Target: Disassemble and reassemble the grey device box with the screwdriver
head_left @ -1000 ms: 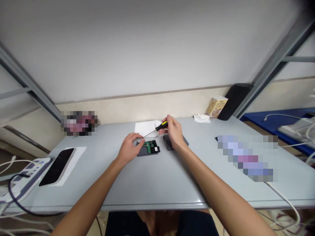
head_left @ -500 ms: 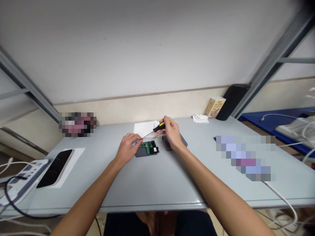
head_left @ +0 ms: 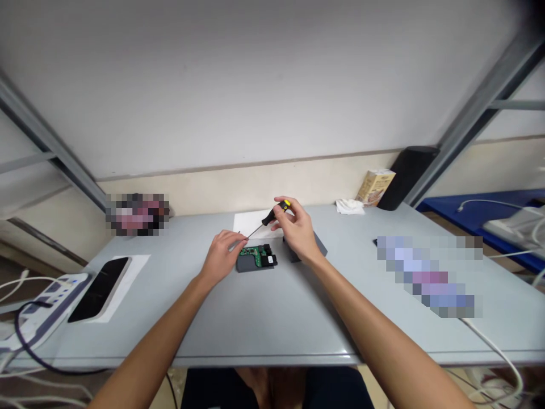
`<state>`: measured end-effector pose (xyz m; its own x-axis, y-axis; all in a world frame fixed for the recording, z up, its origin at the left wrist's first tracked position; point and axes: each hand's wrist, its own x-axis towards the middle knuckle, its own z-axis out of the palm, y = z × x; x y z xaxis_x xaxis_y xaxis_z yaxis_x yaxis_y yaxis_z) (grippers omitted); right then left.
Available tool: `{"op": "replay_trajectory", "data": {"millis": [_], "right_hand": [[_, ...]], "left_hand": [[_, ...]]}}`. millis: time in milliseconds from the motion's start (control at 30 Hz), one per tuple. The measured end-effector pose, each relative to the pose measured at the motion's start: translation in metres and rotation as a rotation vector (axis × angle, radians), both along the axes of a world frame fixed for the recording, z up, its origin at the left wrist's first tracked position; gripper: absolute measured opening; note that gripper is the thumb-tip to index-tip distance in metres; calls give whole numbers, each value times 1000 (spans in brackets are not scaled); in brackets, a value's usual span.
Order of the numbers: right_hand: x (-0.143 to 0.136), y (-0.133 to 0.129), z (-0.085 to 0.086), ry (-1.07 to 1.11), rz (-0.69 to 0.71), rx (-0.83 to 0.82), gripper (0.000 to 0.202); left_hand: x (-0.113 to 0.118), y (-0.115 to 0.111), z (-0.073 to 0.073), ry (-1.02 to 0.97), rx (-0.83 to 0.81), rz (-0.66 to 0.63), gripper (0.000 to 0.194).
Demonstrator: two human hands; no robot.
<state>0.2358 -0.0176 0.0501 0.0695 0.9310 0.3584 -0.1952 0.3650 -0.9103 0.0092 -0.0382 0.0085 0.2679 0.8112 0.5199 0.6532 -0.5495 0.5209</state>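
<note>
My right hand grips a screwdriver by its black-and-yellow handle, the thin shaft slanting down to the left. The shaft's tip meets the pinched thumb and fingertips of my left hand; what they hold there is too small to make out. Just below those fingertips, a green circuit board with black connectors lies in a dark grey casing piece on the table. Another dark grey casing piece sits partly hidden behind my right hand.
White paper lies behind the hands. A phone and a power strip are at the left. Crumpled tissue, a yellow carton and a black cylinder stand at the back right. Blurred items lie at both sides.
The screwdriver's handle has turned in my right hand and the fingers on it have shifted. My left hand stays at the tip. The whole view has moved slightly.
</note>
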Motion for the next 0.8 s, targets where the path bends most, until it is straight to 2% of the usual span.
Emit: {"op": "replay_trajectory", "data": {"millis": [167, 300, 400, 533, 800], "right_hand": [[-1, 1, -3, -13, 31, 15, 52], [-3, -3, -3, -92, 20, -21, 47], [-5, -8, -2, -146, 33, -48, 47], [-6, -11, 2, -147, 38, -46, 46], [-8, -9, -3, -170, 53, -50, 45]], "left_hand": [[1, 1, 2, -64, -101, -10, 24], [-3, -1, 10, -78, -167, 77, 38], [-5, -1, 14, -4, -166, 111, 41], [-4, -3, 14, 91, -198, 92, 43], [-2, -4, 13, 122, -213, 43, 48]]}}
